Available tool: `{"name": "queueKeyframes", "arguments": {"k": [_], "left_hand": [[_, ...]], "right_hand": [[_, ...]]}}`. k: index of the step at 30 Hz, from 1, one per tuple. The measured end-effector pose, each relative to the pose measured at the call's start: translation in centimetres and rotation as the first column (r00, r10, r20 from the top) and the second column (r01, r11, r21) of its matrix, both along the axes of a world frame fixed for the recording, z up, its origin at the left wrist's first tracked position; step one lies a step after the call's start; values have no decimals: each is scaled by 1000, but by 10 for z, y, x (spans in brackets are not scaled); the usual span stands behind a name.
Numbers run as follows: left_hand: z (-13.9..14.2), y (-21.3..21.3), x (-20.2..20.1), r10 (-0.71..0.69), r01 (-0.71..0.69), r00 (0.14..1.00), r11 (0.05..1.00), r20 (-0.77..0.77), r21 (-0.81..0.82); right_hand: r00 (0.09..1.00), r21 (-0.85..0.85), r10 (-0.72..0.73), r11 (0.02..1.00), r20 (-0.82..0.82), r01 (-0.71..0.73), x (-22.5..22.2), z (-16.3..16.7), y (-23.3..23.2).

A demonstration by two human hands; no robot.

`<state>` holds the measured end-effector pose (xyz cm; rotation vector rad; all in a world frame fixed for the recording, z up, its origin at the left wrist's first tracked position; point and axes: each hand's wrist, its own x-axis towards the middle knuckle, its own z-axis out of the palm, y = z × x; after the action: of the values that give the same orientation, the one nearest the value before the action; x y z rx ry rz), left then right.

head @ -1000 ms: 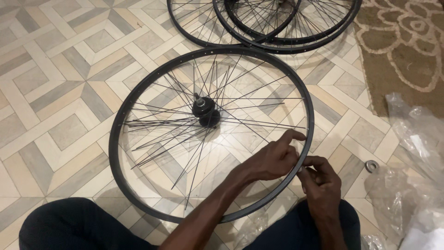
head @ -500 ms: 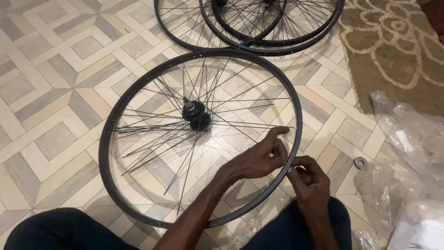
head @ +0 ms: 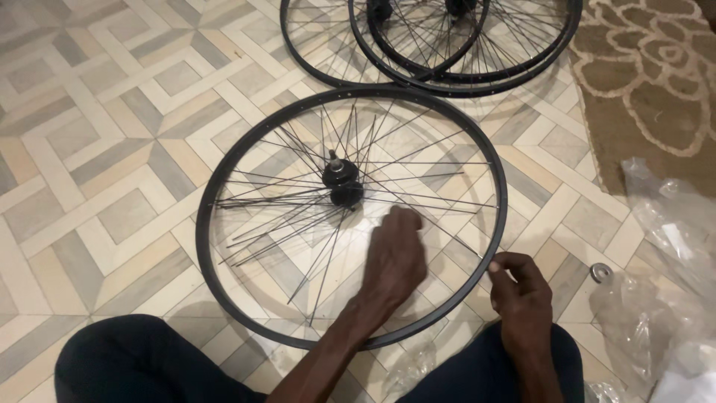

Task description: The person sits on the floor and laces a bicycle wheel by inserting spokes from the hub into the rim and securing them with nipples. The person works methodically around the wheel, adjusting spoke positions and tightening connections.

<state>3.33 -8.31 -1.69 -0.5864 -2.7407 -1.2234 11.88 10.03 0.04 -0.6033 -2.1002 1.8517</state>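
- Black bike wheel [head: 224, 195] lies flat on the tiled floor [head: 97, 149], right in front of the person; both hands sit at its near-right part.
- L hand [head: 393, 261]: back up, over the spokes [head: 283, 224] inside the rim, fingers curled loosely down among them. Can't tell if it pinches a spoke or only touches.
- R hand [head: 522, 298]: at the rim's edge, thumb + forefinger narrow, pinched at the spot where a spoke meets the rim. Whatever is between the tips is too small to see.
- Hub [head: 341, 179]: just beyond L hand, toward wheel centre; many spokes hang loose, fanned to the far-left side.
- More black wheels [head: 447, 45] stacked well beyond both hands.
- Small metal ring [head: 600, 272] on the floor, near R hand, to its right.
- Clear plastic bags [head: 671, 246] further right of that; patterned rug [head: 656, 82] beyond them.
- Dark trouser knees [head: 134, 358] just below both forearms.
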Motion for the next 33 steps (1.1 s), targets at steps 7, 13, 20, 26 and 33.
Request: {"name": "queueKeyframes", "arguments": {"k": [7, 13, 20, 26, 33], "left_hand": [[-31, -69, -14, 277, -503, 800, 793, -533, -344], [-51, -85, -24, 332, -306, 943, 869, -1, -389], [-54, -60, -20, 435, -421, 895, 897, 98, -139], [-79, -66, -40, 372, -346, 909, 925, 187, -157], [-58, -48, -25, -187, -338, 652, 795, 735, 503]], "right_hand": [[997, -21, 50, 998, -66, -52, 15, 0, -4], [957, -178, 157, 963, -242, -203, 15, -7, 6], [933, -331, 167, 903, -319, -275, 16, -10, 14], [927, -344, 179, 891, -331, -295, 15, -11, 16], [929, -417, 150, 861, -337, -290, 14, -15, 20]]}}
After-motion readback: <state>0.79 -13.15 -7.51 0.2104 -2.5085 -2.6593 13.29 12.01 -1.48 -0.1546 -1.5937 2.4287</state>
